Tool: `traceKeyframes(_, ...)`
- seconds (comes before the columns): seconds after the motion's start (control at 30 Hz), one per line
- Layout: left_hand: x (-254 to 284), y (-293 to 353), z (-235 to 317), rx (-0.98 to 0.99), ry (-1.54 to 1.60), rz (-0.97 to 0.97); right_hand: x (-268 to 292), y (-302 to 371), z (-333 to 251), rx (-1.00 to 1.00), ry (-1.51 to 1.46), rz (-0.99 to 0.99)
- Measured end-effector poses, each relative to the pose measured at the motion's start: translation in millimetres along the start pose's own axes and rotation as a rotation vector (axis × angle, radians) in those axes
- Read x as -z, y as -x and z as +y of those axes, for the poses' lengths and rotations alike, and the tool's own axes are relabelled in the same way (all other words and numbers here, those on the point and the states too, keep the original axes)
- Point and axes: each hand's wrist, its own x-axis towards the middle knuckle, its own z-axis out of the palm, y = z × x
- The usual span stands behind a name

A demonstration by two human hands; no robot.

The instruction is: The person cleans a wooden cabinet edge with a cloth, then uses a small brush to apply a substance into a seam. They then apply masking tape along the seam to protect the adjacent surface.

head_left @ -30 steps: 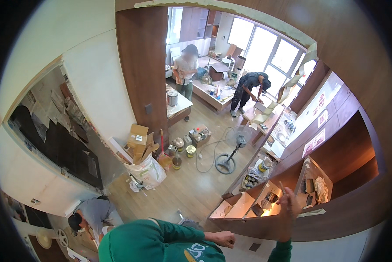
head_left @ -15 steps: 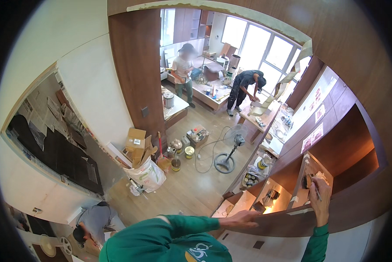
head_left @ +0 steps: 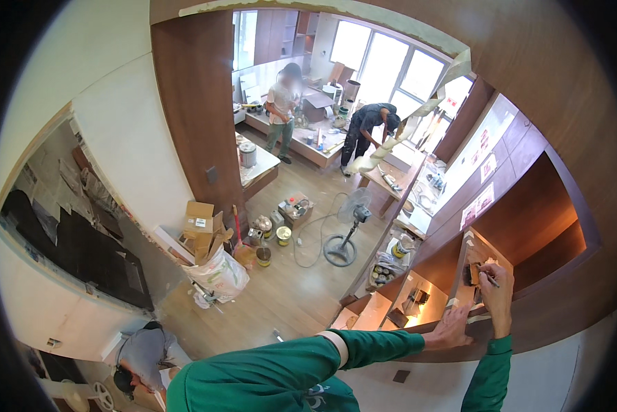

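Observation:
My right hand (head_left: 499,287) holds a thin, pen-like tool (head_left: 488,279) whose exact kind I cannot make out. It works over a pale brown wooden divider (head_left: 492,253) of the built-in shelving, beside a small dark block-like piece (head_left: 471,275). Against the lower front edge of that shelving lies my left hand (head_left: 451,329), fingers stretched out and nothing seen in them. Strips of pale tape (head_left: 453,302) mark the divider's edge. In the lit compartment (head_left: 429,287) to the left are several dark small objects.
A pedestal fan (head_left: 339,250) stands on the wooden floor, its cord trailing. Paint cans (head_left: 283,236), cardboard boxes (head_left: 200,223) and a white sack (head_left: 222,278) are left of it. Two people (head_left: 370,127) stand at far tables; another (head_left: 140,357) bends at lower left.
My left hand has moved right, to the shelving's edge near my right hand. The right hand has shifted slightly, its tool now pointing more toward the dark block. The view has swung right.

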Motion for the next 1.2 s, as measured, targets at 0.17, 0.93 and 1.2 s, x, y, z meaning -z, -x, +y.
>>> traceKeyframes(0.17, 6.1, -16.7, 3.2, 0.036, 0.085, 0.031, 2.6, -1.5, -10.8, -0.148, -0.171, -0.034)
traceKeyframes(0.93, -28.8, -55.3, -22.6, -0.389, 0.199, 0.302, -60.9, -73.3, 75.0, -0.641, 0.491, 0.223)
traceKeyframes(1.2, -34.2, -53.9, -31.3, -0.546, 0.182, 0.301, -73.0, -81.8, 118.6, -0.858, 0.296, 0.229)
